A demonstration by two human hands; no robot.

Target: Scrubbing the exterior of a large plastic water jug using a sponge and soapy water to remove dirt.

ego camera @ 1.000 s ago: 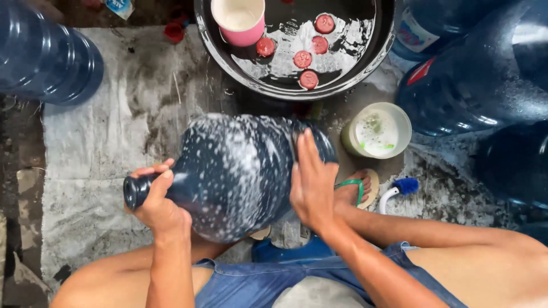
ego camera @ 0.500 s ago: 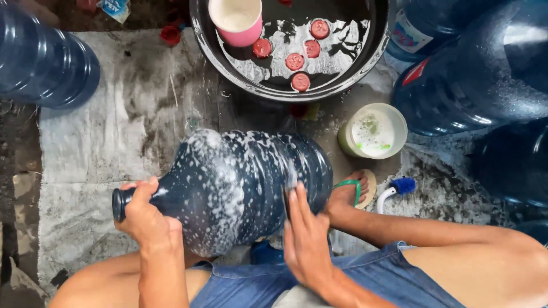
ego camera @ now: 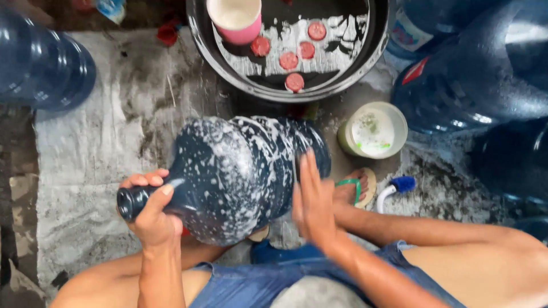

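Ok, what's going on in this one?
A person sits over a large blue water jug lying on its side and covered in white suds. The left hand grips the jug's neck, while the right hand lies flat, fingers spread, against the ribbed body. Ahead sits a dark basin holding sudsy water, several red caps and a pink cup. A small tub and a blue-headed brush lie to the right, with more jugs around.

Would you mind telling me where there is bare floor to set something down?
Free: the grey sheet between the soapy jug, the left jug and the basin. Crowded: right side, with the tub, brush, sandalled foot and big jugs.
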